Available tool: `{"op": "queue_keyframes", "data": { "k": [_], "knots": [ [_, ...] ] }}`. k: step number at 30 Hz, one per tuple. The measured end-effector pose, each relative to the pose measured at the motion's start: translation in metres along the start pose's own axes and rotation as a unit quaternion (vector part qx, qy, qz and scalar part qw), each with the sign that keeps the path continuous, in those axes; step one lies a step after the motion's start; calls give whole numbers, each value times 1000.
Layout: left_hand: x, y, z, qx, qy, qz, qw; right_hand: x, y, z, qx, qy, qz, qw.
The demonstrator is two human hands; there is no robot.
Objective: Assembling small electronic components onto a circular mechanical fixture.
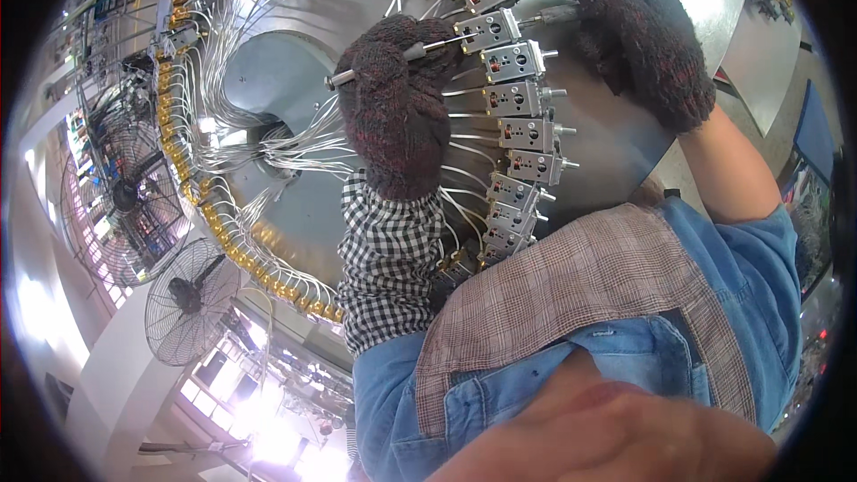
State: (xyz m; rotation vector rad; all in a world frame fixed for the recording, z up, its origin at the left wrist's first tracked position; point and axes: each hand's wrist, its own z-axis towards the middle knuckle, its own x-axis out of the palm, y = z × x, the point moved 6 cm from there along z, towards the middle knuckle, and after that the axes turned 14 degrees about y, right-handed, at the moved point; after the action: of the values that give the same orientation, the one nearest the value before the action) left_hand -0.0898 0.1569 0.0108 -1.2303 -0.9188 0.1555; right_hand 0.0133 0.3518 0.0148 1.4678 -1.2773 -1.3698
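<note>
My left hand (393, 107), in a dark knitted glove, is closed around a thin screwdriver (416, 52). Its slim tip reaches the face of a small metal thermostat-like box (493, 29) in a curved row. On the other side of that box, my right hand (638, 45), gloved the same way, has its fingers closed on a grey cylindrical piece (555, 15) in line with the box's shaft. Whether that piece is a tool or a knob, I cannot make out. Similar boxes (516, 99) with short shafts continue along the row, thin white tubes running inward from them.
The boxes ring a large round metal table (303, 71) with bundled white tubes (223, 107) at its middle. Brass fittings (214, 228) line the far left rim. Two caged fans (187, 295) stand left of it. A metal sheet (759, 62) lies at the right.
</note>
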Motion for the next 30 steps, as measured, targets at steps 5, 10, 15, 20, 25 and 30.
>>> {"op": "queue_keyframes", "data": {
  "k": [5,10,15,20,25,30],
  "knots": [
    [6,-1,4,-15,3,29,999,0,7,-4,-176,-6,-134,975],
    [-3,2,-1,-11,-18,-50,999,-1,8,1,100,57,338,934],
    [3,-1,2,-20,27,11,999,1,-30,-5,25,61,286,956],
    [5,0,0,-17,-31,-3,999,7,7,4,-62,87,384,917],
    [4,1,0,-10,-17,-40,999,-7,19,-4,-193,12,-360,913],
    [7,0,0,-11,-31,-45,998,-9,15,-1,-110,63,41,991]
  ]
}}
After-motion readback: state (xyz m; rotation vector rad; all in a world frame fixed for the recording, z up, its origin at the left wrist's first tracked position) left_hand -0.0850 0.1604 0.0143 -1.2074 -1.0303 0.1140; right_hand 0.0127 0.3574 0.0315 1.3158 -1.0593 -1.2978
